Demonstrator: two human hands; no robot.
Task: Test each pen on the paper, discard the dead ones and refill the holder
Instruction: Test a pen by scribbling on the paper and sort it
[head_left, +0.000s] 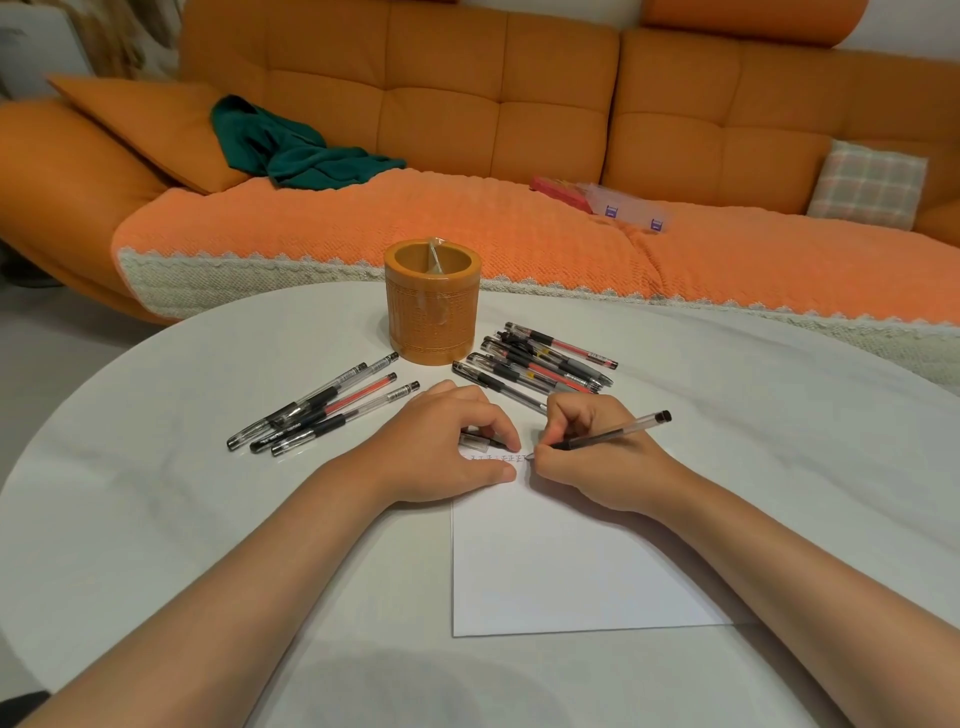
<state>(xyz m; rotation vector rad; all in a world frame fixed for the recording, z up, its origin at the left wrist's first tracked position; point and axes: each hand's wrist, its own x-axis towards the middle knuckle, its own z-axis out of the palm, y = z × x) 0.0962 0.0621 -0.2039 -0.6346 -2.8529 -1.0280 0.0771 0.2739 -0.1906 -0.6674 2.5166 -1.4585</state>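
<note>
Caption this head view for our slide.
Right hand tests a clear black-ended pen on white paper; left hand holds its clear cap.

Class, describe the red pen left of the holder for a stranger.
Find the orange holder on the white table. Left of it lies a small group of pens. The red pen alone there shows red inside; its neighbours are clear and black.
</note>
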